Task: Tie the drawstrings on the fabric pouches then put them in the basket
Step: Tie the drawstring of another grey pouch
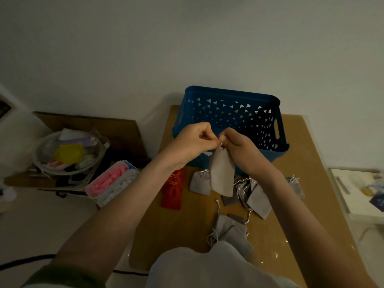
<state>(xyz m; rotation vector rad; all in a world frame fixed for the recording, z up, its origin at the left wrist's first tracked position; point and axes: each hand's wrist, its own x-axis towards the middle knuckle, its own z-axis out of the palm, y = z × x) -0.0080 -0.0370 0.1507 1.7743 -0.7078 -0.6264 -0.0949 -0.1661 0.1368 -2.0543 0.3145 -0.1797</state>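
Far left, off the table: clear bowl (44, 142) with a yellow lid (69, 152) in it, then a plastic box (112, 183) of pink and white bits. Red pouch (173, 190) lies flat on the wooden table (301, 146), left of the pile. Left hand (191, 142): fingers curled, thumb and forefinger pinching the drawstring (220, 144) at the neck of the grey pouch (222, 173). Right hand (236, 146) meets it there, fingers curled too, pinching the same string from the other side, fingertips nearly touching. Pouch hangs straight down from the pinch, neck up, long axis vertical, bottom seems clear of the table. Knot looks in progress, too small to tell if done. Blue basket (228, 93) sits just far of both hands, open top, so the drop is likely a short reach forward, neither hand clearly nearer. Right of the hands, loose grey pouches (257, 198) lie on the table, strings splayed, probably not yet tied
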